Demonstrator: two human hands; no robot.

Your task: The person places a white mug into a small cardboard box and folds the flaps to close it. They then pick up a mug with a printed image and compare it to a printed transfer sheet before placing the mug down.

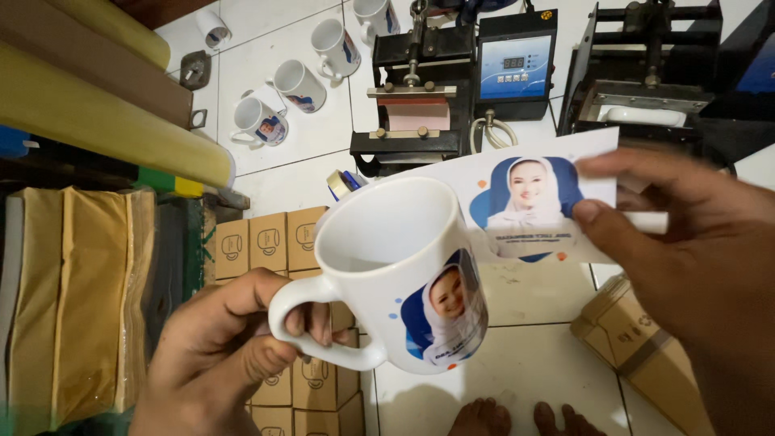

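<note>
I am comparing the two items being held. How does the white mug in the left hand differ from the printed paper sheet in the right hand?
The white mug is a hollow, round cup, while the printed paper sheet is flat and thin. The left hand holds the mug by its handle; the right hand pinches the sheet at its edge. The mug sits nearer the camera and covers part of the sheet. Both carry the same blue-backed portrait print.

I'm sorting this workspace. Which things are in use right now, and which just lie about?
In hand:
left hand holding white printed ceramic mug
right hand holding printed paper sheet

Lying about:
four white printed mugs
black mug press
brown cardboard boxes
</note>
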